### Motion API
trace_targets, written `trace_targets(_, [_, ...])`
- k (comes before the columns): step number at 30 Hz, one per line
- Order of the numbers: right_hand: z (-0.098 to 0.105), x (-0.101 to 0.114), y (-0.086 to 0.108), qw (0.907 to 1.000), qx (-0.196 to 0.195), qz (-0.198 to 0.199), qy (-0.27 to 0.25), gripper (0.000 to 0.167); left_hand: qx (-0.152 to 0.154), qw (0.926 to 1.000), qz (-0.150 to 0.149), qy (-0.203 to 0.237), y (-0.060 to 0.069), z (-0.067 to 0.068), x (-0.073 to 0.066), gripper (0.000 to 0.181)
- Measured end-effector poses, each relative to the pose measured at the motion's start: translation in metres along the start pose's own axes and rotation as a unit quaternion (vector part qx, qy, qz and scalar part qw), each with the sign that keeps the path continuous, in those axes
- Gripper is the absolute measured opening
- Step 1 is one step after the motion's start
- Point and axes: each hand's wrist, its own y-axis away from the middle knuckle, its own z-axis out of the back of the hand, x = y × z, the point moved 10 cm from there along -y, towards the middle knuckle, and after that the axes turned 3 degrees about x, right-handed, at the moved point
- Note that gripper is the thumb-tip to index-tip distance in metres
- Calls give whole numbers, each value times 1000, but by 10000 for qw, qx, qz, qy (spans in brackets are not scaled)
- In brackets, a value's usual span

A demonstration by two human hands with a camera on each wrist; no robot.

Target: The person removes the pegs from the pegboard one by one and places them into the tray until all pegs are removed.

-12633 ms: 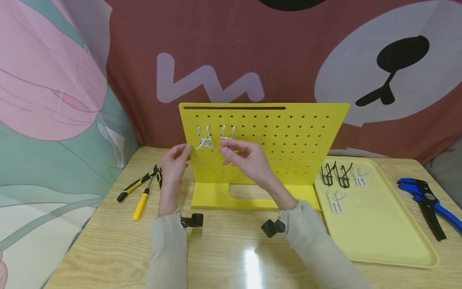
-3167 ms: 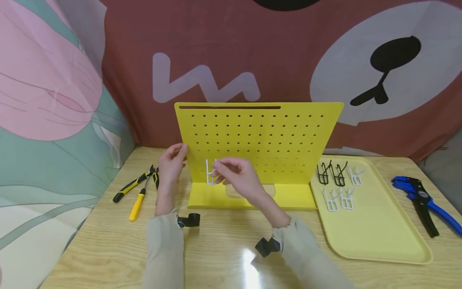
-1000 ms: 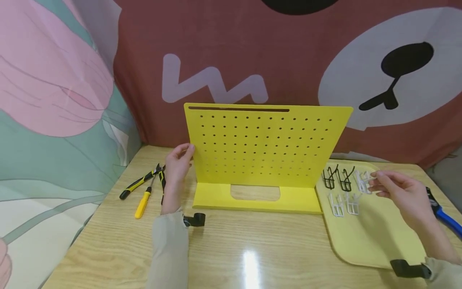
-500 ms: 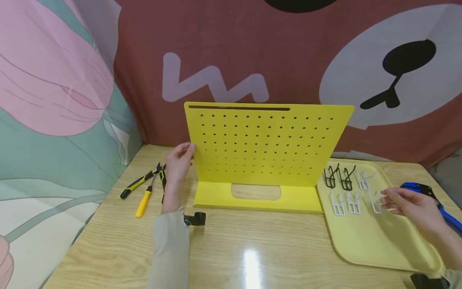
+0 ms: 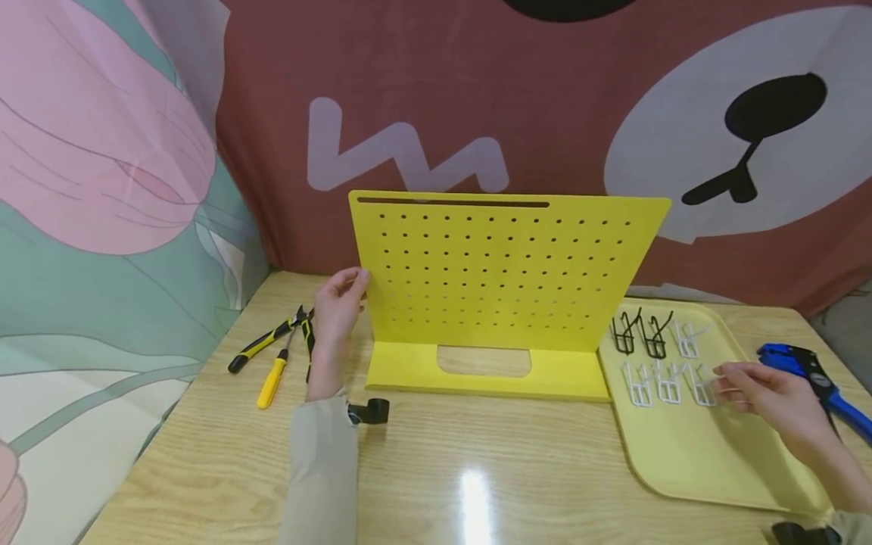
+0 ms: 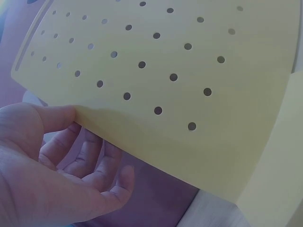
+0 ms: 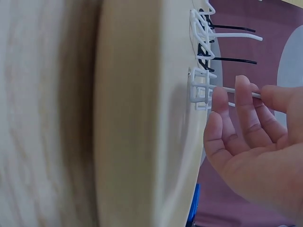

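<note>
My left hand [image 5: 337, 306] holds the left edge of a yellow pegboard [image 5: 477, 335]. In the left wrist view the thumb lies on its front face and the fingers are behind the edge. Over the pale yellow tray [image 5: 695, 454], my right hand [image 5: 783, 405] pinches the prong of a white wire pegboard hook [image 7: 199, 99] between thumb and fingers. That hook's frame is at the tray surface, to the right of two white hooks in the same row. Behind them are two black wire hooks [image 5: 655, 347] and another white hook [image 5: 688, 348].
Black-and-yellow pliers [image 5: 262, 348] and a yellow-handled screwdriver [image 5: 271, 384] lie on the wooden table [image 5: 409, 469] to the left. A blue-and-black hand tool [image 5: 814, 378] lies right of the tray. A patterned cloth [image 5: 436, 91] hangs behind the pegboard.
Both white hooks that hung on the pegboard have come off into the tray area. My right hand moved from the board to the tray and lowered the pinched hook. My left hand kept its hold.
</note>
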Motion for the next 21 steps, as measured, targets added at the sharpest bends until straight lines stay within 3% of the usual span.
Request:
trace_targets(10, [-1,-2,4,9989,-226,-62,417,39,46,10000,30,35,0,-1,1,34])
trace_targets(16, [-5,1,4,9998,-55,131,-142,12,-23,9999,115,41,1,2,3,33])
trace_targets(19, [-6,6,5,9991,-49,271,-308,14,-96,9999,-23,94,0,8,0,34])
trace_targets(21, [-3,11,7,9992,-238,313,-87,15,-216,9995,-232,71,0,19,-5,35])
